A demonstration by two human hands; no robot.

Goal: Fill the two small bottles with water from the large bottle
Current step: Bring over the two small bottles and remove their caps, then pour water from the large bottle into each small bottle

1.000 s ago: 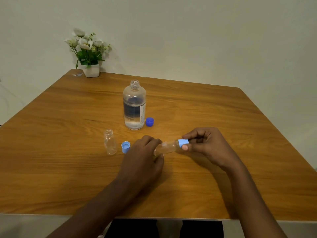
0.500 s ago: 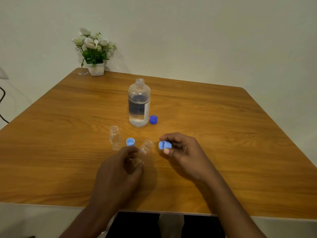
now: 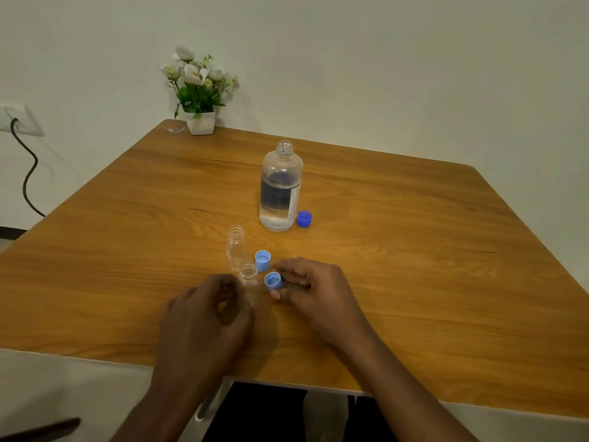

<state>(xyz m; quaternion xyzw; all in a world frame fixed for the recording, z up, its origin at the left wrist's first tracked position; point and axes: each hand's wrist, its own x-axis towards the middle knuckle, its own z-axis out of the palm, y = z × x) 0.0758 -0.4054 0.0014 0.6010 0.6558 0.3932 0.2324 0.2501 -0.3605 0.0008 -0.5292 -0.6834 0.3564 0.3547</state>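
The large clear bottle (image 3: pixel 280 189) stands uncapped mid-table, partly full of water, with its dark blue cap (image 3: pixel 304 218) beside it on the right. One small empty bottle (image 3: pixel 236 250) stands open near the table's middle, a light blue cap (image 3: pixel 263 260) lying to its right. My left hand (image 3: pixel 207 317) holds the second small bottle (image 3: pixel 249 283) upright on the table. My right hand (image 3: pixel 314 291) pinches that bottle's light blue cap (image 3: pixel 273 280) just to the right of its neck.
A white pot of flowers (image 3: pixel 200 90) sits at the table's (image 3: pixel 414 250) far left corner. A wall socket with a dark cable (image 3: pixel 27 173) is on the left wall. The table's near edge runs just below my wrists.
The cap came off the second small bottle. My left hand turned the bottle from lying sideways to upright and drew it leftward; my right hand followed with the cap.
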